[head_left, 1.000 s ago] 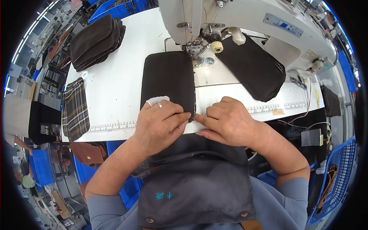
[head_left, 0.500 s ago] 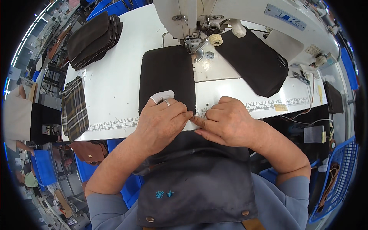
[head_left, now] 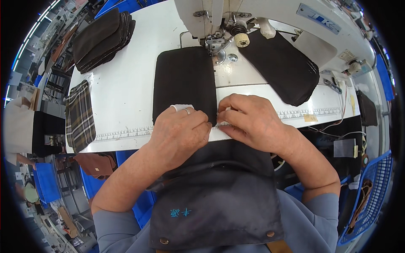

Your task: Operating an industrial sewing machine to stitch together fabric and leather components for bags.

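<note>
A black rounded-corner fabric piece (head_left: 183,80) lies below the needle and presser foot (head_left: 213,49) of a white sewing machine (head_left: 263,21). My left hand (head_left: 179,135) is closed on its lower edge; a white finger cover and a ring show. My right hand (head_left: 249,120) has its fingers curled at the piece's lower right corner, fingertips on that edge.
A black stack (head_left: 101,40) sits back left, above plaid pieces (head_left: 80,116). More black pieces (head_left: 282,69) lie right of the needle. A blue basket (head_left: 365,194) hangs lower right; blue bins (head_left: 46,181) and part of another person (head_left: 19,126) show left.
The black piece has shifted slightly up toward the machine. My right hand has moved up, its index finger now more bent. My left hand stays at the lower edge.
</note>
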### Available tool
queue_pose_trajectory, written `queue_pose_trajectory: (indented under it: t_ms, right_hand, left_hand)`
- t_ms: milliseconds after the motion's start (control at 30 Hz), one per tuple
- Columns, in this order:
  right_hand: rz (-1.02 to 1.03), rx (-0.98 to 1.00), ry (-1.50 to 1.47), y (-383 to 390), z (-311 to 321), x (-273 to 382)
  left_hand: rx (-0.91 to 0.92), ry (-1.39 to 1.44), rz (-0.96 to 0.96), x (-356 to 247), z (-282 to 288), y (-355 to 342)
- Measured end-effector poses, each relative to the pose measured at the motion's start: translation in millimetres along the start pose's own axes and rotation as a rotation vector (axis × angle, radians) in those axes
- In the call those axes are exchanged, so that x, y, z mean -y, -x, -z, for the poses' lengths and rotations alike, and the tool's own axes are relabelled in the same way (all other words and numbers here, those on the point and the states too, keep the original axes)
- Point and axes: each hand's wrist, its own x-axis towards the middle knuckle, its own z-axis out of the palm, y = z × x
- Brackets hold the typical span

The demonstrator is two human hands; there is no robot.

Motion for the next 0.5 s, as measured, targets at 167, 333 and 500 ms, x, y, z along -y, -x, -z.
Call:
queue_pose_trajectory:
  t_ms: [167,333,500]
  right_hand:
    - [0.033,-0.079,0.035,-5.3,-10.6,-1.9]
    - [0.135,-0.105,0.165,-5.5,-11.7,-6.5]
    - [0.106,-0.136,0.156,-3.6,-10.9,-6.8]
  left_hand:
    - [-0.136,0.123,0.062,8.3,-9.6,5.9]
    - [-0.241,0.151,0.163,1.4,-2.5,4.4]
    - [-0.166,-0.019,-0.063,13.5,-2.4,10.5]
